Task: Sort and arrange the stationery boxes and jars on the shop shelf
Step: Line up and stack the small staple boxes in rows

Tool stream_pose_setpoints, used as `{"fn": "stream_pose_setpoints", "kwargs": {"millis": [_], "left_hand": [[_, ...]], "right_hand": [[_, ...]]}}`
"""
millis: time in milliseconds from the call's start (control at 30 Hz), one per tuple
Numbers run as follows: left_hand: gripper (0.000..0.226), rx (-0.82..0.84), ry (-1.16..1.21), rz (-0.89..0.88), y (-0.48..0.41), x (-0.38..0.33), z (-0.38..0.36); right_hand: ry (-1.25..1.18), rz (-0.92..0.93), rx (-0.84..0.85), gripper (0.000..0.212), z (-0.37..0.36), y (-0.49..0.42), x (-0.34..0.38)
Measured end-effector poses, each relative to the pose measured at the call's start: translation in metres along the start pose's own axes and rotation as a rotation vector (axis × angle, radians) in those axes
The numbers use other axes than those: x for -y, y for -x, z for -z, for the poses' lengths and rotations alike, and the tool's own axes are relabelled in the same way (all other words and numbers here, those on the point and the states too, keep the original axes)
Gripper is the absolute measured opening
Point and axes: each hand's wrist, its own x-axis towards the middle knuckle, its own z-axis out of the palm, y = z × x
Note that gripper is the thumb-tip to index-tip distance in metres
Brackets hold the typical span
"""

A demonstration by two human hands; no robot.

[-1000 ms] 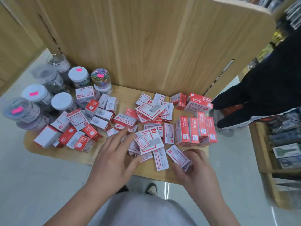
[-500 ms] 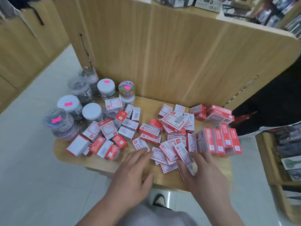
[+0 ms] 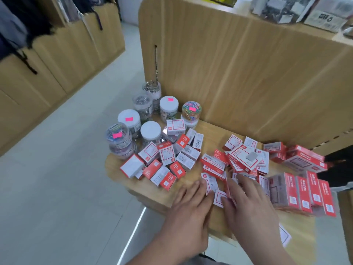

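From the head view, my left hand (image 3: 191, 205) and right hand (image 3: 248, 205) both lie flat with the fingers straight and a little spread, gripping nothing. They sit at the near edge of the shelf (image 3: 212, 136), just left of the upright row (image 3: 303, 194) of red boxes. The left fingertips touch one flat box (image 3: 210, 183). The right palm covers several more, though blur hides exactly how many.

Left of the row and a little beyond my hands is a loose heap (image 3: 242, 157) of boxes, overlapping at all angles. Further left of the row is a second scatter (image 3: 166, 161). Furthest from the row, at the shelf's left end, stand the jars (image 3: 150, 131), some of them stacked two high.

I expect the boxes to be stiff card, small and dense for their size. They look glossy enough to slide on the wood, so I can sweep them together under flat palms. To lift them I would pinch the long sides and squeeze several face to face, as they stand in the row.

The jars look like light clear plastic, and being round they are likely to roll if tipped. I would grip each round the body, not by the lid, and take the stacked ones one at a time.
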Motion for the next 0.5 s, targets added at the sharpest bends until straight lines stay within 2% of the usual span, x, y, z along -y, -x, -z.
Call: {"fn": "stream_pose_setpoints", "kwargs": {"millis": [133, 267, 367, 500], "left_hand": [[0.072, 0.013, 0.059, -0.008, -0.012, -0.001, 0.005], [0.054, -0.132, 0.268, 0.044, -0.010, 0.002, 0.017], [0.039, -0.209, 0.293, 0.063, -0.007, 0.005, 0.024], [0.022, -0.243, 0.335, 0.021, -0.019, 0.000, 0.042]], "right_hand": [[-0.076, 0.123, -0.048, 0.030, 0.005, -0.013, 0.010], [-0.089, 0.189, 0.040, 0.031, 0.006, -0.036, 0.024], [-0.040, 0.198, 0.142, 0.032, 0.005, -0.046, 0.027], [-0.254, 0.102, 0.130, 0.023, 0.033, -0.049, 0.022]]}}
